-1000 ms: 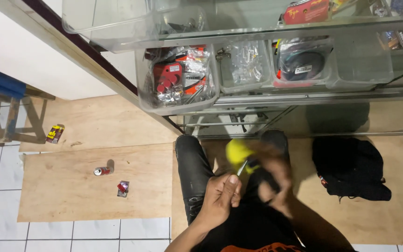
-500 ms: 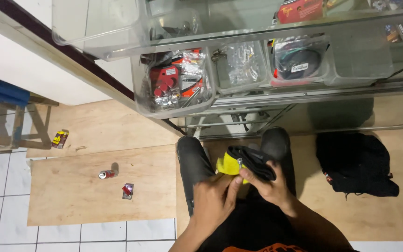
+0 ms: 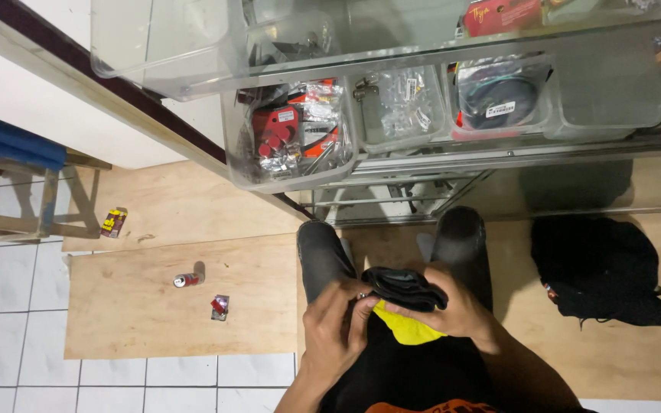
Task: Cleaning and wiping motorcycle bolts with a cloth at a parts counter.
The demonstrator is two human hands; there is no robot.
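We stood over a pale plywood floor panel (image 3: 147, 306) laid on white tiles, facing a glass display cabinet (image 3: 437, 99) with clear plastic bins of packaged parts. The nearest bin (image 3: 292, 138) held red and silver packets. To our right a crumpled black bag (image 3: 602, 268) lay on the wooden floor, well apart from our hands. At the far left stood a wooden stool with a blue seat (image 3: 17, 180).

Over our dark trousers we held a folded black rubbery band (image 3: 405, 287) above a bright yellow cloth (image 3: 407, 327). Our right hand (image 3: 457, 310) had its fingers closed over the band, thumb pressing on the cloth. Our left hand (image 3: 338, 329) had its fingers curled shut on the band's left end.

A small red and silver can (image 3: 187, 280), a little red packet (image 3: 220, 307) and a yellow-red packet (image 3: 113, 222) lay on the plywood.
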